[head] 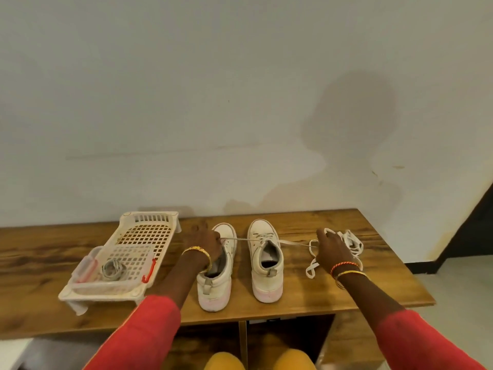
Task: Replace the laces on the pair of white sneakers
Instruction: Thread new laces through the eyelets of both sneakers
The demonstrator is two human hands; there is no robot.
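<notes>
Two white sneakers stand side by side on the wooden table, toes toward the wall: the left sneaker [217, 276] and the right sneaker [265, 259]. A white lace [241, 239] runs taut from the right sneaker's eyelets across the left sneaker's toe to my left hand [204, 243], which pinches its end. The lace's other side runs right to my right hand [332, 249], which holds it. A loose pile of white lace [352, 244] lies under and beyond that hand. The left sneaker shows no lace.
A white plastic basket [149, 220] sits at the left of the table [373, 287], holding a coiled grey lace [113, 268] and a clear small box with red clips [86, 265]. The wall stands right behind the table. The table's right edge drops to the floor.
</notes>
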